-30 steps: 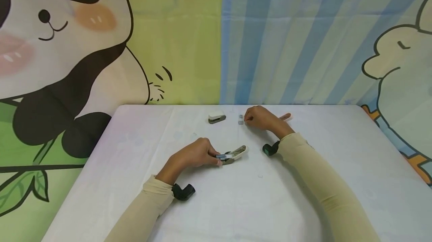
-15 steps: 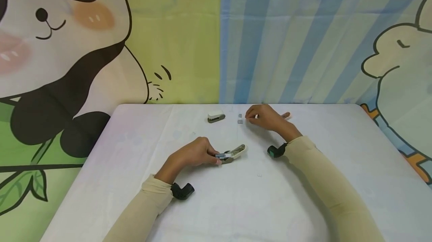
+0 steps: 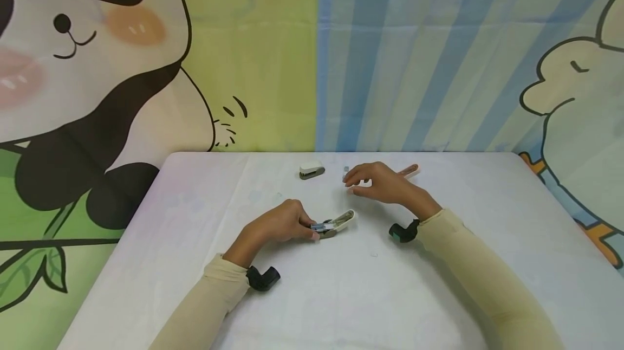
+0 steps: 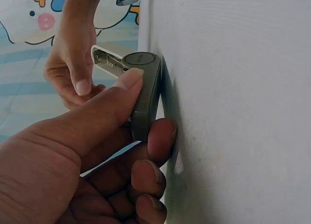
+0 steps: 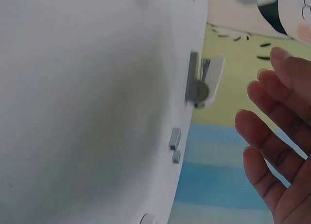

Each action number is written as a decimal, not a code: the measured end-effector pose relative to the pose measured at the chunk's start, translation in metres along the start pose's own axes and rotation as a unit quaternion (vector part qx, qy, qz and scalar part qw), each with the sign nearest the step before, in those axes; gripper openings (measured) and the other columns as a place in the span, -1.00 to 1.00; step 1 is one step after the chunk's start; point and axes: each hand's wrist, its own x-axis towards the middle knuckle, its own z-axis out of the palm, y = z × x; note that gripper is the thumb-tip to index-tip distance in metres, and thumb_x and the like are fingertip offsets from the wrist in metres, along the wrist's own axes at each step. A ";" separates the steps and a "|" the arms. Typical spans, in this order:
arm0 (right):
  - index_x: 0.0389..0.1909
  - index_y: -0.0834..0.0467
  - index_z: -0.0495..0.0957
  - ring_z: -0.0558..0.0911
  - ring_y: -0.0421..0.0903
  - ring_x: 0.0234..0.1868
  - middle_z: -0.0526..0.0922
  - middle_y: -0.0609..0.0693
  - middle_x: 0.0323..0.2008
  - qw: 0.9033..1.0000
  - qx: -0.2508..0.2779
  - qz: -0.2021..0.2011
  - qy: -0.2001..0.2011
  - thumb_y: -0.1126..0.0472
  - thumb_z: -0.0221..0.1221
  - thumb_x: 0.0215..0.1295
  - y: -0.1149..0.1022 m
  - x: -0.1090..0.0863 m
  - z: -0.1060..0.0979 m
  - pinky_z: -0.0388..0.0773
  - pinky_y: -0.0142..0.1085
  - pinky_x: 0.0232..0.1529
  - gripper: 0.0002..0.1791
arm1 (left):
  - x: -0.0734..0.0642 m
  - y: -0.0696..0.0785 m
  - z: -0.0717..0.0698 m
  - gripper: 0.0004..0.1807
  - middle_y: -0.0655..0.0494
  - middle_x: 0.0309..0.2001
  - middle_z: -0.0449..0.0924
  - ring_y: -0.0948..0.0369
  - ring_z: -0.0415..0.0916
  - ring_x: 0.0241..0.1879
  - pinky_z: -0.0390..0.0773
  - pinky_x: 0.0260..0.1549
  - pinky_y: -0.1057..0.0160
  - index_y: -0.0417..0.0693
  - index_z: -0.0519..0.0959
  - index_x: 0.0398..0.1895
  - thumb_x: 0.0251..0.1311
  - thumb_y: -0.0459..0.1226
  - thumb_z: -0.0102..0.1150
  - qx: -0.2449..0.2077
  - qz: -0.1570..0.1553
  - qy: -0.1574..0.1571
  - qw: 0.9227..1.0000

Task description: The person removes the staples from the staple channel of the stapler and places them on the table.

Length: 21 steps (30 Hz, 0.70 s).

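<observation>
Compared with the frame half a second earlier, the right hand (image 3: 380, 182) has shifted toward the near side of the table and now partly covers the small grey metal blocks in the head view. The left hand (image 3: 283, 221) and the item it holds remain in place.

The left hand grasps a white-and-dark-grey handheld stapler (image 3: 333, 225), pinching the dark grey base between thumb and fingers. The right hand is released: its fingers are parted and loosely bent, with nothing visible in them.

The stapler is located low over the middle of the white cloth-covered table (image 3: 414, 296). Its white upper arm is swung open, pointing away from the left hand, with the hollow underside exposed. A round dark grey disc (image 4: 141, 60) marks the pivot.

A bluish-silver metal channel (image 3: 323, 227) lies exposed beside the left fingertips. Whether it contains staples cannot be determined.

Two small grey metal blocks, one longer (image 5: 175, 139) and one shorter (image 5: 176, 157), lie near the far edge. A second white-and-grey stapler (image 3: 311, 167) stands to their left. A brown-and-pink handled object (image 3: 409, 169) lies behind the right hand, partly hidden.
</observation>
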 end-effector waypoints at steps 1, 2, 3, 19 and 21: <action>-0.07 0.23 0.70 0.61 0.00 -0.04 0.65 0.03 0.00 1.000 0.007 -0.003 -0.009 0.27 0.31 0.25 -0.003 -0.001 0.001 0.56 0.02 -0.17 -0.75 | 0.000 0.000 0.000 -0.85 0.27 -0.48 0.68 0.34 0.09 -0.65 0.13 -0.66 0.32 -0.07 0.78 -0.30 0.08 -0.22 0.44 0.002 0.003 0.000 1.000; -0.06 0.22 0.70 0.62 0.02 -0.06 0.65 0.02 0.01 1.000 0.012 -0.005 -0.017 0.25 0.33 0.23 -0.006 -0.003 0.002 0.55 0.03 -0.17 -0.73 | 0.001 0.000 0.000 -0.85 0.28 -0.49 0.67 0.34 0.08 -0.66 0.12 -0.66 0.32 -0.07 0.78 -0.30 0.09 -0.22 0.44 0.006 0.006 0.000 1.000; -0.05 0.21 0.69 0.62 0.02 -0.09 0.65 0.01 0.00 0.999 0.018 -0.008 -0.026 0.20 0.35 0.22 -0.009 -0.005 0.003 0.55 0.04 -0.16 -0.70 | 0.001 0.000 0.000 -0.85 0.27 -0.50 0.67 0.34 0.07 -0.66 0.12 -0.67 0.32 -0.07 0.78 -0.30 0.09 -0.22 0.43 0.007 0.010 0.000 1.000; -0.20 0.08 0.73 0.59 -0.26 -0.29 0.68 -0.14 -0.19 0.994 0.050 0.003 -0.099 0.21 0.34 0.23 -0.018 -0.030 0.006 0.56 -0.15 -0.24 -0.87 | 0.010 0.004 0.004 -0.86 0.24 -0.59 0.64 0.34 0.03 -0.70 0.09 -0.69 0.34 -0.04 0.78 -0.27 0.12 -0.21 0.41 0.011 0.031 0.016 0.999; -0.20 0.07 0.73 0.58 -0.27 -0.30 0.68 -0.14 -0.19 0.995 0.036 0.009 -0.096 0.21 0.33 0.23 -0.017 -0.032 0.004 0.55 -0.19 -0.24 -0.87 | 0.013 0.004 0.005 -0.87 0.25 -0.56 0.66 0.35 0.03 -0.70 0.08 -0.69 0.35 -0.02 0.78 -0.29 0.14 -0.21 0.40 0.010 0.037 0.018 0.999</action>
